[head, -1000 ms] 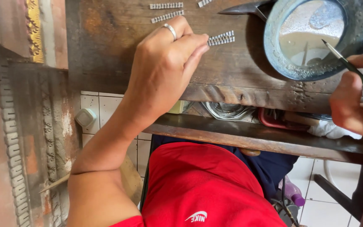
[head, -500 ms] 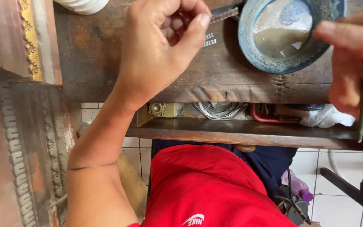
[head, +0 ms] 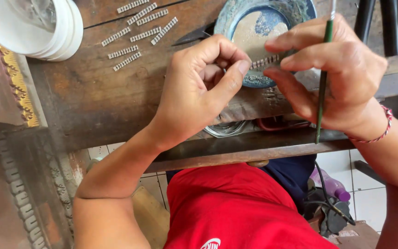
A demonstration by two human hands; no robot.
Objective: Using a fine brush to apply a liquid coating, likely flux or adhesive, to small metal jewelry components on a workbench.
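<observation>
My left hand is curled above the wooden table, thumb and fingers pinching one end of a short silvery beaded strip. My right hand meets it from the right, its fingertips at the strip's other end, while a thin green brush stands upright between its fingers. Both hands hover over the near rim of a blue bowl holding pale paste.
Several more beaded strips lie in a loose row at the table's far side. A stack of white bowls sits top left. Carved gilded wood runs down the left. Dark scissors rest beside the blue bowl.
My left hand picked a strip off the table and lifted it toward the bowl. My right hand moved left with the brush and now meets the strip.
</observation>
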